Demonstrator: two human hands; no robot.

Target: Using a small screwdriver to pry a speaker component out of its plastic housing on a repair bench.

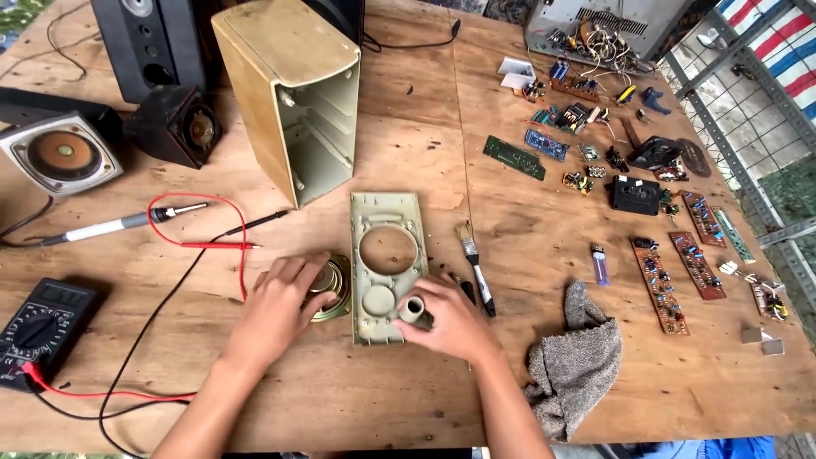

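Nearest the camera, the left hand (pixel 280 306) lies fingers spread over a round metal speaker (pixel 330 287) on the wooden table (pixel 357 399), while the right hand (pixel 450 321) pinches a short beige tube (pixel 411 308) at the lower right corner of a flat beige panel (pixel 387 265) that has one large round hole, just beside the speaker. To the sides lie a grey rag (pixel 576 357), a paintbrush (pixel 473 259), and a multimeter (pixel 38 327) with red and black leads. Farther off stand an open beige cabinet (pixel 289 93), a soldering iron (pixel 119 225), black speakers (pixel 174 123) and scattered circuit boards (pixel 659 280).
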